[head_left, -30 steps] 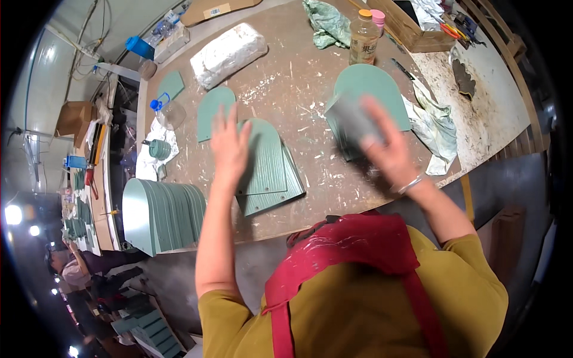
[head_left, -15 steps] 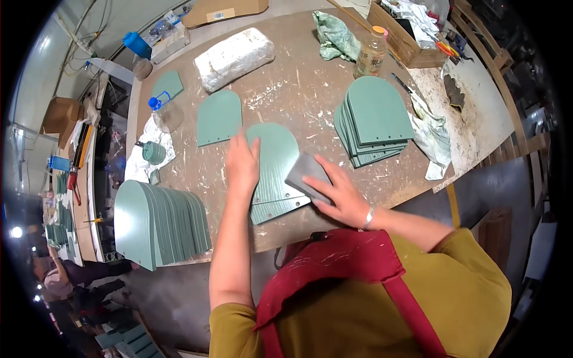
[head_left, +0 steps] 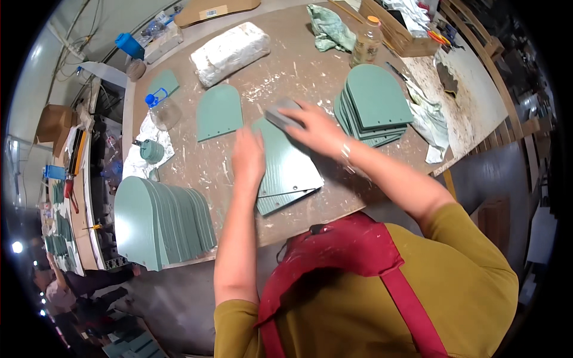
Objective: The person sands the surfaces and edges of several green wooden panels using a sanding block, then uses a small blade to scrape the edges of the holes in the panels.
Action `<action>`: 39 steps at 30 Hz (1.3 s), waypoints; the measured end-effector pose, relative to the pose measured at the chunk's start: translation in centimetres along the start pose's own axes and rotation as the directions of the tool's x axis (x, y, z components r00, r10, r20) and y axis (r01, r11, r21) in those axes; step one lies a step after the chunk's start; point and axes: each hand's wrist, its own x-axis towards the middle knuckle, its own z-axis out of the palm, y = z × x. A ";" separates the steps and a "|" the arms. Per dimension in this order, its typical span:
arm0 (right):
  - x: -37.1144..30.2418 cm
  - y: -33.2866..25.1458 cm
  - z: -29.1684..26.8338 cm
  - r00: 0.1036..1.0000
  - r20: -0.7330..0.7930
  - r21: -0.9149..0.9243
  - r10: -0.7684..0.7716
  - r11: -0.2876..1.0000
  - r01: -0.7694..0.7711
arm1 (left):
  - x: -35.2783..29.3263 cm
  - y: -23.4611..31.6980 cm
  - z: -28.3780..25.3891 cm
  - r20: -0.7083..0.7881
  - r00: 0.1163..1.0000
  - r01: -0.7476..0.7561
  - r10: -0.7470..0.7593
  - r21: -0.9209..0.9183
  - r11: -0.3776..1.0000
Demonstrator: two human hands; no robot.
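A green arch-topped panel [head_left: 283, 164] lies in front of me, on top of a second one whose holed lower edge [head_left: 277, 204] sticks out toward me. My left hand [head_left: 247, 156] rests at the panel's left edge, its fingers stretched out and slightly blurred. My right hand [head_left: 317, 128] grips a grey sanding block [head_left: 283, 114] at the panel's rounded far end. Part of that end is hidden under the block and fingers.
Similar panels stand in a leaning row [head_left: 161, 224] at left and lie stacked [head_left: 377, 98] at right. A single panel [head_left: 219, 112], a white wrapped bundle [head_left: 230, 53], a clear jug [head_left: 164, 112], an orange-capped bottle [head_left: 366, 42] and rags [head_left: 331, 28] are on the worktable.
My right hand has moved the sanding block from the panel's lower right side up to its rounded far end. The panel has turned slightly, while my left hand stays at its left edge.
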 end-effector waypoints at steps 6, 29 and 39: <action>0.8 0.6 0.5 0.988 -0.082 0.043 -0.129 0.990 0.133 | -0.1 -0.9 0.6 -0.185 0.979 -0.087 0.081 -0.024 0.996; 2.4 -8.6 8.2 0.587 0.653 -0.229 -0.478 0.615 0.755 | -8.3 1.8 3.7 -0.098 0.820 -0.536 0.564 0.214 0.817; 4.7 -9.0 3.8 0.412 0.766 -0.021 -0.494 0.621 0.783 | -9.6 1.9 4.7 0.130 0.959 -0.178 0.250 -0.406 0.896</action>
